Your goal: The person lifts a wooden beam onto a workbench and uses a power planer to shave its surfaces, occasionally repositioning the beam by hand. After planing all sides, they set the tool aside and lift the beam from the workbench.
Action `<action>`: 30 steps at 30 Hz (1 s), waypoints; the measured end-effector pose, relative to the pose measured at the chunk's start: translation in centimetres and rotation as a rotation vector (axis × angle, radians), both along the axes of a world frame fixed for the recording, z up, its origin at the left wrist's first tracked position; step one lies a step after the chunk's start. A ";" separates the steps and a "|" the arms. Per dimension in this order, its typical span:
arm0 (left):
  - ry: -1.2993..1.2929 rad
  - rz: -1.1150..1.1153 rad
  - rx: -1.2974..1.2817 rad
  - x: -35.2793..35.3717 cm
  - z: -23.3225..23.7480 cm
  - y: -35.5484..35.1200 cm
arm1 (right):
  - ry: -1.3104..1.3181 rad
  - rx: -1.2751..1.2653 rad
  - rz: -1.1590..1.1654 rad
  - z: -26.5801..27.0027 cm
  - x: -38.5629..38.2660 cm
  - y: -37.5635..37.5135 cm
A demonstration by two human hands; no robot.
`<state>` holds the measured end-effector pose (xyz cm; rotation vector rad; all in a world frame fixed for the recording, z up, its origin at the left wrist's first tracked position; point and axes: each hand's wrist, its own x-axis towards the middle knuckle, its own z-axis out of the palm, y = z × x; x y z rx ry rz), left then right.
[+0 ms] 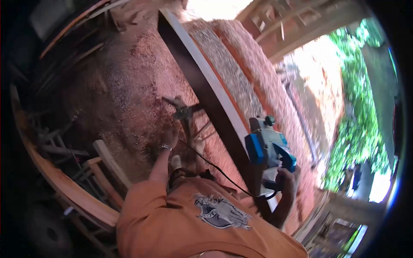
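My right hand (286, 179) is closed around the rear handle of a blue and grey electric planer (269, 144). The planer rests on the pale upper face of a long wooden beam (211, 81), near the beam's close end. A black power cord (215, 167) runs from the back of the planer across to my left hand (170, 137), which hangs low beside the beam and appears closed on it; its fingers are dark and blurred. Just beyond that hand, a dark metal and wood stand (183, 114) meets the side of the beam.
Reddish wood shavings (129, 81) cover the ground. More planks (234, 60) lie beyond the beam. On the left are a curved timber (73, 193) and upright wooden pieces (112, 167). A wooden structure (297, 26) stands at the top right, with green foliage (359, 112) below it.
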<state>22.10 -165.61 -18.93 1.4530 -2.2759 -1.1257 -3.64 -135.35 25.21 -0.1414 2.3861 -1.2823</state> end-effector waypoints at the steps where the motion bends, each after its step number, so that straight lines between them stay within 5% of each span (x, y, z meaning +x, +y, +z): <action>1: 0.062 -0.048 -0.035 1.1 2.0 3.1 | -0.020 0.041 -0.056 0.6 1.6 3.0; 4: -0.129 -0.338 0.289 3.4 -0.5 9.8 | 0.000 0.075 -0.273 0.6 7.2 12.8; 15: -0.599 -1.207 0.162 1.1 -6.9 23.3 | 0.005 -0.249 -1.109 -5.0 29.2 45.4; 16: -0.619 -1.305 0.221 -3.1 -13.4 20.9 | -0.009 -0.160 -1.170 -8.3 24.7 40.3; 18: -0.709 -1.445 0.162 -8.0 -13.0 23.2 | 0.001 -0.146 -1.294 -8.3 28.0 43.4; 22: -0.471 -1.691 -0.129 -13.2 -15.2 39.4 | 0.008 -0.055 -1.470 -11.9 35.0 55.3; 25: -0.705 -1.961 -0.149 -15.8 -14.3 53.3 | 0.020 -0.035 -1.601 -15.0 41.9 65.6; 28: -0.545 -2.429 -0.347 -18.4 -14.0 67.6 | 0.037 -0.009 -1.706 -16.3 46.5 71.9; 30: -0.702 -2.283 -0.140 -17.5 -11.4 75.9 | 0.162 0.028 -1.783 -14.3 49.9 75.0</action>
